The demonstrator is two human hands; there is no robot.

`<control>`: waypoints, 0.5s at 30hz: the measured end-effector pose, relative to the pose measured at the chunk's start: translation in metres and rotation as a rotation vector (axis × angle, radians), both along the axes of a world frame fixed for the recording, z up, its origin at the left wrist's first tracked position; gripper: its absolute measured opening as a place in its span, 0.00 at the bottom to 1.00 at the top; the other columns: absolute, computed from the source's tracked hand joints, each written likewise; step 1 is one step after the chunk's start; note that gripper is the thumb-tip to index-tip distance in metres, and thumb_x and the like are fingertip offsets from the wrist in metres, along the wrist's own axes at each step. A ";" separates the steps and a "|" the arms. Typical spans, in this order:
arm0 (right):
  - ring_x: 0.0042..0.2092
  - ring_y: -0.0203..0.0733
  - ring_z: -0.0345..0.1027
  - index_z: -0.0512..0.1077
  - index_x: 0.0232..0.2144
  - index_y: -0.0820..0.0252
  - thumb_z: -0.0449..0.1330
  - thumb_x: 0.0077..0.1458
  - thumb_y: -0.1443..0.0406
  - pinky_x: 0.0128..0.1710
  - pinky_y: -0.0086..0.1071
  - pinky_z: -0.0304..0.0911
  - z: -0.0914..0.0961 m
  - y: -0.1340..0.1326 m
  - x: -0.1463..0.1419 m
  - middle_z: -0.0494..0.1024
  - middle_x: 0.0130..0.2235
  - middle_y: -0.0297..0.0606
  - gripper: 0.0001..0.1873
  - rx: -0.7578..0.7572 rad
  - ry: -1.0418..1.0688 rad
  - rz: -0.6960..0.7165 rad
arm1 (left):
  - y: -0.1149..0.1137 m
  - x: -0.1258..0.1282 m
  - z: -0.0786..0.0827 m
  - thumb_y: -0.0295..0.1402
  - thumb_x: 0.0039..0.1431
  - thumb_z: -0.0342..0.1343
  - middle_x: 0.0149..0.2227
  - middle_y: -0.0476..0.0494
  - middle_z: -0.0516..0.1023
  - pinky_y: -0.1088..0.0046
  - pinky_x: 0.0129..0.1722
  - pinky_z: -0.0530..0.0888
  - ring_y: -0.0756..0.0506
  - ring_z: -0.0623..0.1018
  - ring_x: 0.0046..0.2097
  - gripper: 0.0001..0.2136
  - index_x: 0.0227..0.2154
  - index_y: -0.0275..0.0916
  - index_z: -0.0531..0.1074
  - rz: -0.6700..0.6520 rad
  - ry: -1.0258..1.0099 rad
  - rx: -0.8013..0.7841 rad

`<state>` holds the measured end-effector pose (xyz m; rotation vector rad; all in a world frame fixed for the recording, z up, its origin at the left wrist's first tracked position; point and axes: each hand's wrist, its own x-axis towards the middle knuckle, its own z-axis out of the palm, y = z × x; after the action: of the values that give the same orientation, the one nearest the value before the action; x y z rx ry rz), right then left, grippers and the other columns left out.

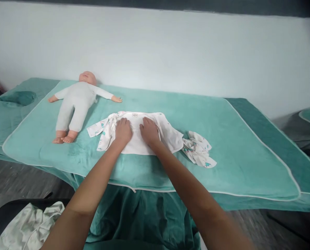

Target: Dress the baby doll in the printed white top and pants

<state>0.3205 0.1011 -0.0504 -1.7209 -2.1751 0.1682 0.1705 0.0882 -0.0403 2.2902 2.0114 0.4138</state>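
A small white baby top [141, 147] with coloured prints lies spread on the light green mat, its front flaps folded out to both sides. My left hand [123, 131] rests on the left part of its white inside, fingers laid on the cloth. Beside it, my right hand [150, 131] touches the cloth right of the middle, thumb toward the left hand. Both hands look open, with fingertips partly hidden by foreshortening. One printed sleeve [95, 129] sticks out at the left. A crumpled printed baby garment [198, 149] lies against the top's right side.
A baby doll [78, 99] in a white body lies on its back at the left, arms spread. The green mat [248, 163] covers a table against a white wall. A dark green cushion [18, 98] is far left. Light green printed cloth [30, 227] lies on a black chair [4, 213].
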 end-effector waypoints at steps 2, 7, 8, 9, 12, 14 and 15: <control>0.67 0.55 0.57 0.64 0.62 0.74 0.43 0.68 0.64 0.67 0.48 0.51 -0.003 0.014 0.002 0.67 0.66 0.58 0.27 -0.026 0.008 -0.072 | 0.014 -0.002 -0.003 0.24 0.65 0.43 0.65 0.29 0.68 0.53 0.69 0.58 0.35 0.64 0.69 0.19 0.56 0.30 0.71 0.048 0.003 -0.001; 0.69 0.60 0.52 0.59 0.67 0.72 0.45 0.66 0.67 0.67 0.51 0.49 0.004 0.036 0.004 0.61 0.70 0.55 0.29 0.038 -0.055 -0.100 | 0.043 -0.008 0.011 0.29 0.68 0.40 0.69 0.29 0.63 0.51 0.65 0.66 0.32 0.64 0.68 0.24 0.65 0.29 0.63 0.155 -0.067 -0.030; 0.69 0.61 0.51 0.59 0.67 0.71 0.46 0.66 0.67 0.68 0.52 0.48 0.006 0.037 0.003 0.59 0.71 0.55 0.30 0.071 -0.063 -0.096 | 0.048 -0.007 0.013 0.28 0.68 0.40 0.70 0.29 0.62 0.51 0.65 0.66 0.32 0.63 0.68 0.25 0.66 0.27 0.61 0.160 -0.076 -0.011; 0.70 0.61 0.50 0.59 0.68 0.70 0.47 0.65 0.67 0.68 0.53 0.47 0.006 0.038 0.002 0.58 0.71 0.54 0.30 0.094 -0.067 -0.095 | 0.051 -0.007 0.014 0.26 0.67 0.40 0.71 0.28 0.60 0.52 0.65 0.65 0.32 0.62 0.69 0.27 0.67 0.26 0.59 0.162 -0.080 0.006; 0.70 0.61 0.49 0.60 0.66 0.71 0.47 0.64 0.68 0.68 0.54 0.45 0.007 0.042 0.001 0.59 0.70 0.56 0.30 0.108 -0.072 -0.104 | 0.061 -0.003 0.011 0.21 0.63 0.40 0.72 0.29 0.58 0.53 0.67 0.64 0.33 0.60 0.70 0.30 0.68 0.26 0.57 0.158 -0.076 0.015; 0.69 0.61 0.48 0.60 0.66 0.71 0.46 0.65 0.67 0.68 0.54 0.45 0.007 0.047 0.002 0.59 0.70 0.57 0.29 0.110 -0.073 -0.105 | 0.066 -0.002 0.005 0.21 0.63 0.40 0.73 0.31 0.56 0.54 0.67 0.64 0.34 0.59 0.71 0.30 0.69 0.28 0.57 0.161 -0.063 -0.002; 0.69 0.61 0.49 0.60 0.66 0.71 0.46 0.66 0.66 0.67 0.54 0.45 0.006 0.050 0.003 0.59 0.70 0.57 0.28 0.109 -0.067 -0.105 | 0.068 -0.002 0.002 0.22 0.64 0.39 0.73 0.32 0.56 0.54 0.67 0.64 0.34 0.60 0.71 0.30 0.69 0.29 0.57 0.166 -0.056 -0.007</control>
<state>0.3239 0.1513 -0.0445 -1.7972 -2.0921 -0.0352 0.1684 0.1567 -0.0384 2.0907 2.1789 0.4755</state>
